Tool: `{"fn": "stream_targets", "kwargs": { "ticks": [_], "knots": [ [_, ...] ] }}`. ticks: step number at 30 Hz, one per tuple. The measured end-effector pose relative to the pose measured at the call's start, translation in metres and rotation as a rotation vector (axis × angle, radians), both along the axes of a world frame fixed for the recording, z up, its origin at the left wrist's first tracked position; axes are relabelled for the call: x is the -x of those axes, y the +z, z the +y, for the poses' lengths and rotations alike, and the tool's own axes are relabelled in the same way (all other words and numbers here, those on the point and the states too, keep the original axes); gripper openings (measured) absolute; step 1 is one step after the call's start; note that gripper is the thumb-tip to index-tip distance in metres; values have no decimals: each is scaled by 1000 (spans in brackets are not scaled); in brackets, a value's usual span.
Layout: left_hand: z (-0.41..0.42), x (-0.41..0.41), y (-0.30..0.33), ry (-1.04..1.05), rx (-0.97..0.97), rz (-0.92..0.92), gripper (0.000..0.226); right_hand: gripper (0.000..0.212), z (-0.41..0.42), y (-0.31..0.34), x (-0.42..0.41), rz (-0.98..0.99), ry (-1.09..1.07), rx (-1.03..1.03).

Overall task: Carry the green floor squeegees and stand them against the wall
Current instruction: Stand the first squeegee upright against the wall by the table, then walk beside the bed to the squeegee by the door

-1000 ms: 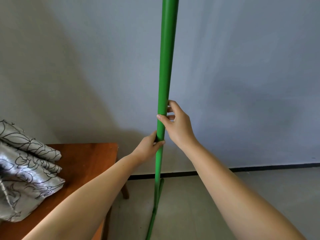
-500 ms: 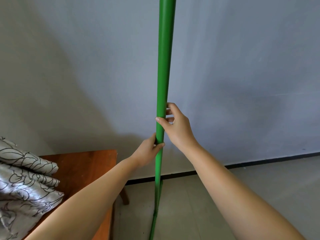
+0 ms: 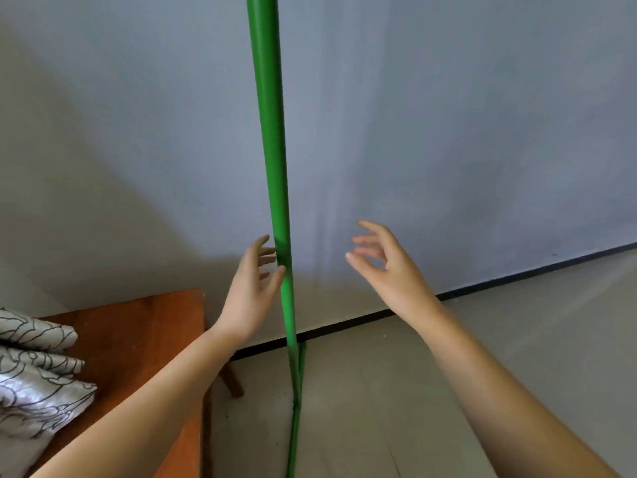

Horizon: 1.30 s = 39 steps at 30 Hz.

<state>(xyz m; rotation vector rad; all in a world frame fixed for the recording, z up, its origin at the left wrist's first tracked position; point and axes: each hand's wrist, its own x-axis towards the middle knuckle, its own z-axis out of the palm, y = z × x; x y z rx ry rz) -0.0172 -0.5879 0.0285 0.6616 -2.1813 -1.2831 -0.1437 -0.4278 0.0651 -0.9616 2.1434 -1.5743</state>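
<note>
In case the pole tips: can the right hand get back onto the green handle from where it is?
Probably yes. The right hand is open beside the green handle, with only bare wall behind and nothing between them.

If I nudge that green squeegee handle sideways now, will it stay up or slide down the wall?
The handle looks like a stiff, smooth pole, so it probably won't flex. It stands nearly upright with neither hand gripping it, the left hand just beside it, so a sideways nudge would likely tip it. The floor looks smooth; its foot may skid.
</note>
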Motion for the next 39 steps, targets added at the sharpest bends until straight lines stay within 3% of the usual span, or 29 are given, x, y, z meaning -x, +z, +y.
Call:
{"fn": "stream_targets", "kwargs": {
  "ticks": [4,10,17,19,22,28,30,33,39],
  "knots": [
    [47,-19,-11,-93,-35,39,42,36,95,-40,-16,-129,-196,71],
    [144,-26,-48,-428,-200,-145,42,43,229,-82,-69,-303,-581,74],
    [242,16,-67,-433,-287,-207,44,38,342,-109,-90,-331,-971,150],
    [270,39,-66,-449,-286,-216,43,45,374,-111,-84,-314,-1040,150],
    [310,79,-65,-496,-266,-222,42,31,419,-116,-70,-323,-1120,155],
    [373,152,-72,-641,-235,-262,42,75,483,-143,-37,-392,-1265,241],
    [387,182,-78,-664,-221,-276,47,70,496,-151,-16,-391,-1305,249],
    [414,239,-84,-734,-209,-291,43,38,514,-155,26,-376,-1382,238],
    [470,401,-72,-946,-181,-270,35,34,549,-144,133,-268,-1603,223]
  ]
}}
